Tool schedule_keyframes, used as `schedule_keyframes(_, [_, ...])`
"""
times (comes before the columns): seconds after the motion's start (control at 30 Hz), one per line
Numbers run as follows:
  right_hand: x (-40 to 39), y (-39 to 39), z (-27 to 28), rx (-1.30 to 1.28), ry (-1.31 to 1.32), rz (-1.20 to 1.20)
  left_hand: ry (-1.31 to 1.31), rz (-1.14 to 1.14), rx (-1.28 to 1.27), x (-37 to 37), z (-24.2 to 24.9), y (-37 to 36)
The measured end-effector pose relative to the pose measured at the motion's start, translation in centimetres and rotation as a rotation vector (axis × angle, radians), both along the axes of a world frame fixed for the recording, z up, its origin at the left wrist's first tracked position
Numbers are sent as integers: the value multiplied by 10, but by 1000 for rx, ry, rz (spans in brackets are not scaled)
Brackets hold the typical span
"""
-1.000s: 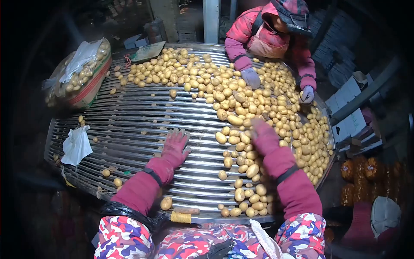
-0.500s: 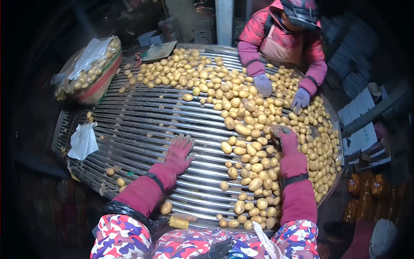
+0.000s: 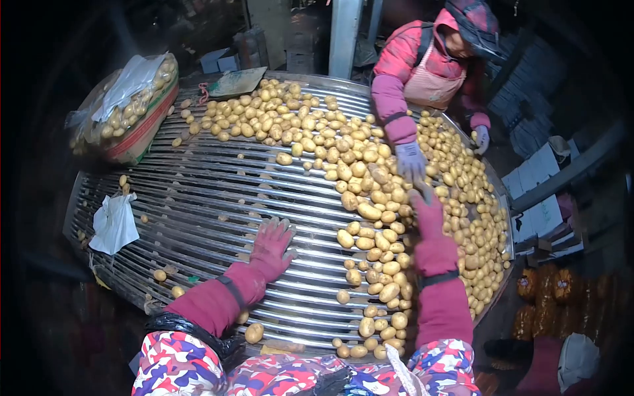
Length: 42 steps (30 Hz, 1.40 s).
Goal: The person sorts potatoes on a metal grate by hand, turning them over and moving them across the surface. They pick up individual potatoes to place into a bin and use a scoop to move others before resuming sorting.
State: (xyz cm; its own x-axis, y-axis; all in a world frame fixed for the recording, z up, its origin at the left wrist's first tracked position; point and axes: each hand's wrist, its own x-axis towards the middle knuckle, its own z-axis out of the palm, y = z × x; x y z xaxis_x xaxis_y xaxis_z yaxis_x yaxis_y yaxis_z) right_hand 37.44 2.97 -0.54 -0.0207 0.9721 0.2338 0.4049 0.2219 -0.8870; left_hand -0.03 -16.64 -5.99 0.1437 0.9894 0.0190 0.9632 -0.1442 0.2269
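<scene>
My left hand, in a dusty reddish glove, lies flat on the metal bars of the sorting rack with its fingers spread. Reaching forward over the potatoes, my right hand has its thumb and fingers apart, though they are slightly blurred. No potato shows clearly in it. Just beyond its fingertips is a co-worker's grey-gloved hand, close to or touching mine. A lone potato rests on the bars near my left forearm.
The co-worker stands across the rack, other glove at its far right edge with a potato. A filled sack of potatoes leans at the left. A white cloth or bag lies on the bars. White boxes stand at the right.
My right hand has moved slightly forward, toward the co-worker's hand. The co-worker's one hand has come nearer mine; the other has drawn back to the edge. My left hand stays on the bars.
</scene>
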Motion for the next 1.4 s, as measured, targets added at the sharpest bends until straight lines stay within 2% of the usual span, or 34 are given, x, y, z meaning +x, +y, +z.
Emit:
schedule_keyframes(0.03, [-27,8,0,-38,-87,16,-27,-8,0,-1,0,0])
schedule_keyframes(0.13, [-88,37,-13,357,-695,101,-63,-18,26,-3,-3,0])
schedule_keyframes(0.17, [-97,37,-18,359,-697,117,-65,-15,27,-3,-3,-1])
schedule_keyframes(0.23, [-112,29,-20,181,-840,96,-65,-6,6,-3,1,0])
schedule_keyframes(0.27, [-111,16,-14,269,-813,153,-68,-13,-13,-3,2,0])
schedule_keyframes(0.33, [-100,-4,6,5,-911,583,-98,5,-13,-2,2,-2])
schedule_keyframes(0.37, [-96,-19,10,0,-923,597,-83,1,-4,-2,1,-3])
schedule_keyframes(0.43, [-89,-43,18,453,-834,670,-71,-14,16,-2,5,-3])
schedule_keyframes(0.47, [-90,-42,26,443,-833,674,-73,-14,6,-1,6,-3])
schedule_keyframes(0.53, [-95,-20,39,14,-614,474,-78,-12,2,-1,7,-3])
schedule_keyframes(0.6, [-101,31,36,150,-721,350,-83,-4,-17,-1,10,-2])
schedule_keyframes(0.67, [-108,71,6,78,-919,214,-88,-4,-30,-1,11,-1])
schedule_keyframes(0.8, [-109,89,-29,-36,-940,192,-62,-16,-8,0,14,-1])
schedule_keyframes(0.87, [-102,87,-22,-49,-816,263,-64,-8,-13,1,12,-1])
schedule_keyframes(0.9, [-100,89,-17,-232,-730,284,-62,-4,-12,1,10,0])
schedule_keyframes(0.93, [-104,78,-1,-236,-726,279,-58,-6,-14,0,9,-1])
schedule_keyframes(1.0, [-109,43,21,-308,-887,244,-43,-6,-47,0,11,1])
schedule_keyframes(1.03, [-104,29,2,-189,-947,260,-28,3,-80,0,12,0])
schedule_keyframes(1.07, [-96,17,-10,-226,-863,260,-38,10,-76,-1,8,0])
schedule_keyframes(1.13, [-73,-32,-37,65,-651,266,-52,5,-55,-2,6,0])
schedule_keyframes(1.2, [-66,-77,14,-315,-627,262,-47,-19,-5,-3,1,1])
schedule_keyframes(1.23, [-56,-90,20,-314,-623,248,-56,-7,0,-3,1,3])
schedule_keyframes(1.3, [-25,-120,25,-651,-607,299,-77,0,15,-3,-1,1])
schedule_keyframes(1.33, [-7,-142,4,-326,-726,269,-79,-24,17,-3,0,1])
schedule_keyframes(1.4, [13,-162,8,-297,-762,215,-70,0,3,-3,1,2])
